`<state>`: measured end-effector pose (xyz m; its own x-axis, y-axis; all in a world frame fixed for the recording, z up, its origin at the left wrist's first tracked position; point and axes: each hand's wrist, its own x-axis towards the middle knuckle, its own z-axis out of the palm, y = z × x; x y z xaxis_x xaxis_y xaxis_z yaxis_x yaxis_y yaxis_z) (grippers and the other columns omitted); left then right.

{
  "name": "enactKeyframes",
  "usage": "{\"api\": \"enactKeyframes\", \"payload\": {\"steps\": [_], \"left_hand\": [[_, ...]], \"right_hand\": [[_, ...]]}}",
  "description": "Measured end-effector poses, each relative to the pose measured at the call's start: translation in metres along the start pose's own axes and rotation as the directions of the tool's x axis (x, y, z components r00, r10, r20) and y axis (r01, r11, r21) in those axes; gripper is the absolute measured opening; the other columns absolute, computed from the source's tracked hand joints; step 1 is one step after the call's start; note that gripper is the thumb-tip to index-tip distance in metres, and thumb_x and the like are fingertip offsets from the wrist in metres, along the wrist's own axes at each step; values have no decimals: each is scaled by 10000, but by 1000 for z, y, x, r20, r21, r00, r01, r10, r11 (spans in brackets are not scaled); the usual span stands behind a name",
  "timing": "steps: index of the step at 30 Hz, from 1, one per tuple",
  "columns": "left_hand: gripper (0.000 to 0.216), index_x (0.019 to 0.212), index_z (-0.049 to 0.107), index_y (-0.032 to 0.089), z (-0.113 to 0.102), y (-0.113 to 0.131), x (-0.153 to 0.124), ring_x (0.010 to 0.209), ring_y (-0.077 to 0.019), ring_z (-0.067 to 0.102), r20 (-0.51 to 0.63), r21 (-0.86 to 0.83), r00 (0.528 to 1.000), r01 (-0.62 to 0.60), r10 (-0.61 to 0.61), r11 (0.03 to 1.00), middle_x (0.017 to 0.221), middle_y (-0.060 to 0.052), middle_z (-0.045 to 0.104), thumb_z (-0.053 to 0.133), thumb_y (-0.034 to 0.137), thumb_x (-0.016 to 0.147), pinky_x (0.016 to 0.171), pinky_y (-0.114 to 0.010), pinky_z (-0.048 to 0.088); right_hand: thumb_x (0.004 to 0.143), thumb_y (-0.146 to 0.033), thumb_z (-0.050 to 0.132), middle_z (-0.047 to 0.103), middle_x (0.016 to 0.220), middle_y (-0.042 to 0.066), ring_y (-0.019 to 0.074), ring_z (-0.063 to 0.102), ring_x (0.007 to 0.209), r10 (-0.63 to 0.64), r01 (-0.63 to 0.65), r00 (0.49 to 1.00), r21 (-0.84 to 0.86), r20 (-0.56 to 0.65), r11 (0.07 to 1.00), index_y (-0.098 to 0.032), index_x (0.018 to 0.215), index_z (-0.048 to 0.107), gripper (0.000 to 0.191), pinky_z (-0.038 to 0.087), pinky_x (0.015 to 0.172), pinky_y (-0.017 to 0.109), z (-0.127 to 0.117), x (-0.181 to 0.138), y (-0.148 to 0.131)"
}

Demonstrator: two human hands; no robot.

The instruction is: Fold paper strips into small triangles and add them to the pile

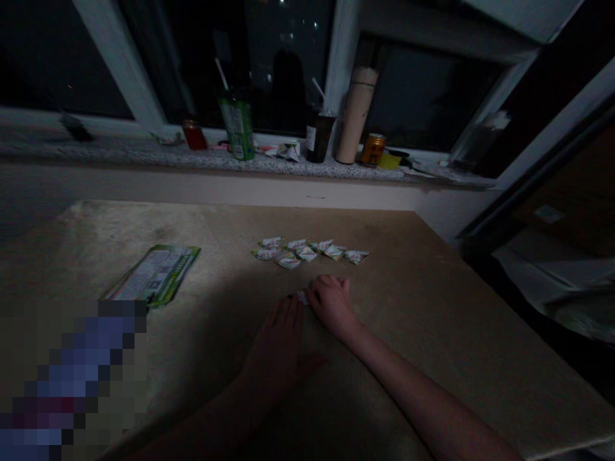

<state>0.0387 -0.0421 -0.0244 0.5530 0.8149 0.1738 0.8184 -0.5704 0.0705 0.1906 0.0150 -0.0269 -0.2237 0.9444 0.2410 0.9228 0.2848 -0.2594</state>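
My left hand (277,339) lies flat on the table with its fingers stretched forward and its thumb out to the side. Its fingertips reach a small wrapped packet (302,296), mostly covered between the two hands. On the other side of it, my right hand (330,299) rests with curled fingers against the packet's edge. Just beyond the hands, several small white-and-green wrapped packets (306,253) lie in two loose rows, some touching. What is inside the wrappers is hidden.
A green-and-white printed pouch (156,275) lies flat at the left. Blurred blocks cover the lower left. Along the windowsill (163,157) stand a red jar (195,135), a green cup (237,128), a dark cup (318,136), a tall flask (355,118) and an orange can (373,150).
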Motion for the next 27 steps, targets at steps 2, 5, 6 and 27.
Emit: {"api": "enactKeyframes", "payload": {"steps": [2,5,6,27], "left_hand": [[914,1370,357,25,3,-2,-1,1294,-354,372,16,-53,1000,-11,12,999,1407,-239,391,450,705,765,1046,-474,315],[917,1404,278,16,4,-4,-3,1323,-344,325,44,-114,999,-20,25,993,1453,-239,308,462,665,782,1056,-449,312],[910,1411,259,21,3,-4,-3,1328,-344,315,46,-127,999,-20,26,992,1461,-237,293,468,649,786,1059,-448,308],[839,1409,284,45,-3,-8,2,1365,-312,241,66,-168,993,-87,100,982,1486,-205,256,463,615,821,1095,-441,256]], "right_hand": [[897,-346,521,615,824,29,179,505,870,15,-14,1000,51,-8,999,-168,704,590,271,211,756,321,-3,1,7],[844,-377,587,599,773,2,172,500,856,35,-46,997,156,71,987,-170,647,600,285,190,734,312,-10,3,19],[820,-369,617,602,765,-7,169,500,856,34,-55,994,199,109,978,-173,647,612,261,185,732,308,-12,4,23],[732,-328,671,623,729,-20,162,511,816,64,-158,960,340,272,927,-177,677,641,164,220,741,293,-20,12,30]]}}
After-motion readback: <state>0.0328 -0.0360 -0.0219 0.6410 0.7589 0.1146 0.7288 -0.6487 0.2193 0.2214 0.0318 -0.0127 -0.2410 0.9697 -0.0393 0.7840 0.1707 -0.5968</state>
